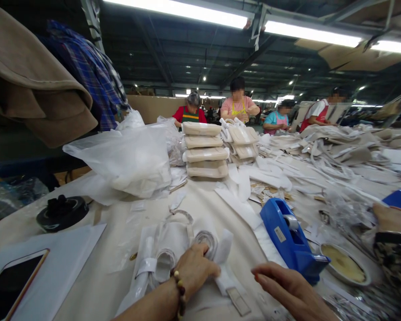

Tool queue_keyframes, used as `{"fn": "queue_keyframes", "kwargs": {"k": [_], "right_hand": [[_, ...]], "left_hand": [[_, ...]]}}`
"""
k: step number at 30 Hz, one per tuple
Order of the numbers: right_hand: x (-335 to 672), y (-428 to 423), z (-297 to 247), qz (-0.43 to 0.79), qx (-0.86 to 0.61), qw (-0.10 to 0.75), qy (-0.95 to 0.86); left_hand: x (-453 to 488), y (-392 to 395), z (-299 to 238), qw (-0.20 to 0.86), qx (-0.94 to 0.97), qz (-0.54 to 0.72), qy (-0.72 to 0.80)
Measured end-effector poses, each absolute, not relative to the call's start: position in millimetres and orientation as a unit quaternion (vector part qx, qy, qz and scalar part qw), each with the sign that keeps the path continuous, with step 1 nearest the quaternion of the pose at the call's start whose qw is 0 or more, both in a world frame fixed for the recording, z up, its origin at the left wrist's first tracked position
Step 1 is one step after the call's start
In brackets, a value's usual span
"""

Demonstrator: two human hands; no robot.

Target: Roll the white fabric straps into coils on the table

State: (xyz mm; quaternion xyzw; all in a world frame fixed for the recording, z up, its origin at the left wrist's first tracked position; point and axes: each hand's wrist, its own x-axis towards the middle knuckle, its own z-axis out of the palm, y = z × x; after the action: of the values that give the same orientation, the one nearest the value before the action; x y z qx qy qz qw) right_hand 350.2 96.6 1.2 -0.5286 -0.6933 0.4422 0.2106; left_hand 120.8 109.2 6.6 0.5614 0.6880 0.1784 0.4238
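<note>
A white handbag [172,234] lies on the table before me, with rolled wrapping paper [205,240] on it and a strap with a buckle-like tab [238,301] at its lower right. My left hand [195,267], wearing a beaded bracelet, is bent over the bag beside the roll. Its fingertips press into the wrapped part and are partly hidden. Off to the right, my right hand [284,285] is held with fingers stretched out and nothing in them. It is close to the blue tape dispenser [280,232] without visibly gripping it.
At left are a phone [16,281] on white sheets and a black round object [62,214]. Behind stand plastic bags [127,160] and stacked beige bags [207,154]. A round dish [344,263] lies right, near another person's hand [392,218]. Several co-workers work farther back.
</note>
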Motion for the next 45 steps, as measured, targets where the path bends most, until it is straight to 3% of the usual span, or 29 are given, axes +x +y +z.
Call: {"fn": "queue_keyframes", "kwargs": {"k": [6,16,19,26,32,42,45], "right_hand": [[283,122,-24,0.556,-0.512,0.219,-0.617],[296,123,-13,0.726,-0.448,0.205,-0.48],[297,125,-13,0.734,-0.453,0.207,-0.462],[288,124,1,0.721,-0.411,0.298,-0.471],[286,113,-6,0.745,-0.381,0.352,-0.419],[287,110,-38,0.742,-0.365,0.422,-0.372],[288,111,-42,0.736,-0.365,0.429,-0.375]], "left_hand": [[119,106,4,0.427,0.548,0.208,0.689],[124,108,-11,0.538,0.506,0.329,0.589],[127,105,-5,0.551,0.484,0.368,0.572],[125,102,8,0.583,0.481,0.383,0.531],[114,101,11,0.456,0.609,0.324,0.561],[114,91,7,0.152,0.786,0.049,0.597],[116,89,15,0.108,0.798,0.01,0.592]]}}
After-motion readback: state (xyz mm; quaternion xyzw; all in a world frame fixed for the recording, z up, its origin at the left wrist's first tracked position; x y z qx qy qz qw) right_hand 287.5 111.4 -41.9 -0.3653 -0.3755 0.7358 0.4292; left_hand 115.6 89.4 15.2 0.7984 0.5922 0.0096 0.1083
